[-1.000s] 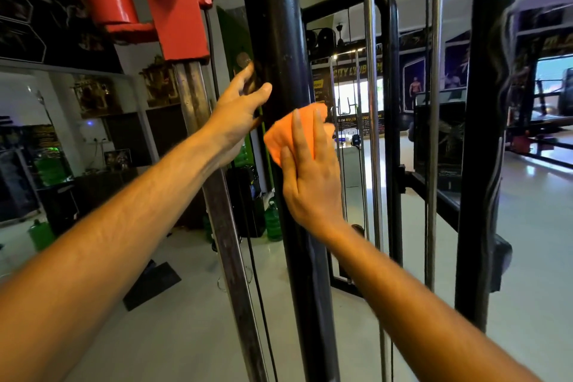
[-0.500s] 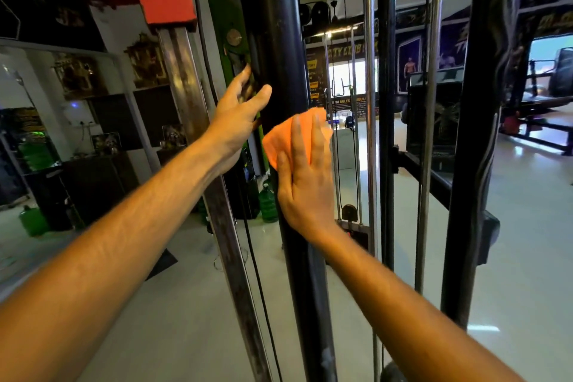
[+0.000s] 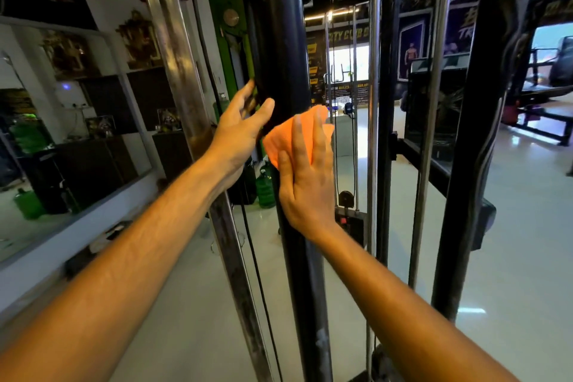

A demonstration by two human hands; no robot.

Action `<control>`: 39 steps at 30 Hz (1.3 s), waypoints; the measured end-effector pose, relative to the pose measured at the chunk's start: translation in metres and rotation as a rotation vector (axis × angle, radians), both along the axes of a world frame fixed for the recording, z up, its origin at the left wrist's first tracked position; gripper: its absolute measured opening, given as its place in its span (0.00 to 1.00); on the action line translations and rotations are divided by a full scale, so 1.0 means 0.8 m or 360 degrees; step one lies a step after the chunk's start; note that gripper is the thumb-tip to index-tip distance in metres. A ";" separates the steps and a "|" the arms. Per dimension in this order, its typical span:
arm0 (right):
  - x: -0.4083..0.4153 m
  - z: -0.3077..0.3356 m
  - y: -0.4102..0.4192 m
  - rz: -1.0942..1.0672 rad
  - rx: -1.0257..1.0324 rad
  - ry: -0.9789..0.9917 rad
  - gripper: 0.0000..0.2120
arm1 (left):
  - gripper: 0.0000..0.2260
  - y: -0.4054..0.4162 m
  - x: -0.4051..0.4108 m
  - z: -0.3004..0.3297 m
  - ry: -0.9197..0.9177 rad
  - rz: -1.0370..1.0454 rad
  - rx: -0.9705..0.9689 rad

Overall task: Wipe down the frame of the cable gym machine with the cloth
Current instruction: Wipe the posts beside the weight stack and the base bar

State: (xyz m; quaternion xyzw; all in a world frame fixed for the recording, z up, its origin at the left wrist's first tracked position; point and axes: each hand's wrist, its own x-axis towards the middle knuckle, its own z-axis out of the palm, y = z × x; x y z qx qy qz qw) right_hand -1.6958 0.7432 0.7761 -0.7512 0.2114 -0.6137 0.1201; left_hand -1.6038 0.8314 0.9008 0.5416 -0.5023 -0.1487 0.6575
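On the black frame post (image 3: 273, 40), flat right fingers (image 3: 305, 136) press the orange cloth (image 3: 279, 139) beneath them.

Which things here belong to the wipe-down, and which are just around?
In the job:
- orange cloth, pressed by right hand
- black frame post, held by left hand

Just around:
- green water jug
- wall mirror
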 end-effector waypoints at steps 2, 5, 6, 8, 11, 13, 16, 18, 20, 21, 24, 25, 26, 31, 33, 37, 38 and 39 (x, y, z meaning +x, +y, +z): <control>-0.002 -0.069 0.007 0.0010 0.0039 0.0054 0.33 | 0.30 -0.001 0.001 -0.014 -0.0008 0.0002 0.0013; -0.009 -0.132 0.017 0.0101 0.0187 0.0132 0.34 | 0.30 0.001 0.003 -0.029 0.0008 -0.0008 0.0071; -0.009 -0.126 0.016 0.0116 0.0201 0.0119 0.34 | 0.30 0.001 0.003 -0.033 0.0002 -0.0003 0.0078; -0.004 -0.090 0.010 0.0112 0.0173 0.0055 0.33 | 0.30 0.001 0.002 -0.035 0.0006 0.0009 0.0095; 0.003 -0.031 0.002 0.0092 0.0120 -0.0026 0.32 | 0.30 0.001 0.002 -0.034 0.0045 0.0011 0.0086; 0.003 -0.030 0.002 0.0074 0.0110 -0.0022 0.32 | 0.29 0.001 0.002 -0.037 0.0062 0.0001 0.0091; -0.003 -0.100 0.013 0.0066 0.0162 0.0052 0.34 | 0.28 0.001 -0.001 -0.051 0.0085 0.0000 0.0076; -0.009 -0.163 0.026 0.0090 0.0291 0.0114 0.35 | 0.27 0.002 -0.004 -0.063 0.0100 -0.0013 0.0085; -0.013 -0.196 0.034 0.0134 0.0418 0.0121 0.34 | 0.26 0.004 -0.007 -0.074 0.0130 -0.0019 0.0074; -0.014 -0.193 0.034 0.0161 0.0447 0.0096 0.34 | 0.25 0.004 -0.008 -0.079 0.0147 -0.0015 0.0075; -0.005 -0.130 0.023 0.0182 0.0387 -0.0050 0.34 | 0.22 0.003 -0.006 -0.080 0.0209 -0.0015 0.0090; -0.001 -0.104 0.018 0.0171 0.0353 -0.0090 0.33 | 0.20 0.002 -0.005 -0.079 0.0218 -0.0018 0.0090; 0.003 -0.084 0.014 0.0144 0.0317 -0.0111 0.33 | 0.19 0.002 -0.005 -0.078 0.0228 -0.0016 0.0100; 0.007 -0.116 0.016 0.0043 0.0243 -0.0016 0.33 | 0.25 0.000 -0.006 -0.094 0.0240 -0.0018 0.0059; 0.001 -0.177 0.021 0.0040 0.0256 0.0069 0.35 | 0.28 -0.003 -0.005 -0.110 0.0227 -0.0023 0.0048; -0.007 -0.234 0.034 0.0072 0.0354 0.0076 0.37 | 0.29 -0.002 -0.010 -0.141 0.0232 -0.0007 0.0053; -0.006 -0.225 0.034 0.0092 0.0371 0.0040 0.36 | 0.29 -0.003 -0.009 -0.146 0.0234 0.0012 0.0053; -0.004 -0.209 0.033 0.0103 0.0379 0.0002 0.34 | 0.29 -0.003 -0.009 -0.149 0.0239 0.0032 0.0054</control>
